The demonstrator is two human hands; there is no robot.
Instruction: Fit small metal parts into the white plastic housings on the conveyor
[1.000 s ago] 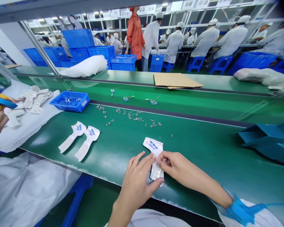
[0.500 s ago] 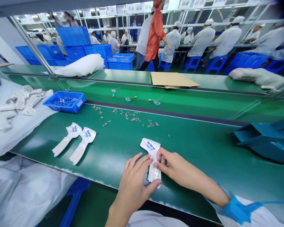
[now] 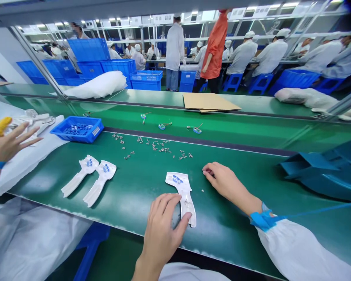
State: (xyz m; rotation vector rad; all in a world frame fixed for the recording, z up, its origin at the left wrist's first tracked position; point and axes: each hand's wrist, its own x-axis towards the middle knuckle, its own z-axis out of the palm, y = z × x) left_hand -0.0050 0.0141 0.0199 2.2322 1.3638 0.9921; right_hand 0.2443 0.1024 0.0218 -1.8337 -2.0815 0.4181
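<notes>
The white handle shell (image 3: 185,189) lies on the green bench (image 3: 134,195). The left hand (image 3: 161,225), its grip loose and open, rests thumb and fingertips at the shell's edges. The right hand (image 3: 228,183) curls well apart from it; whether it pinches anything I cannot tell.

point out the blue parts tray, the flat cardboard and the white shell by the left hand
blue parts tray (image 3: 93,135), head view, on its front wall
flat cardboard (image 3: 211,102), head view, middle of its top face
white shell (image 3: 185,189), head view, on its narrow middle
</notes>
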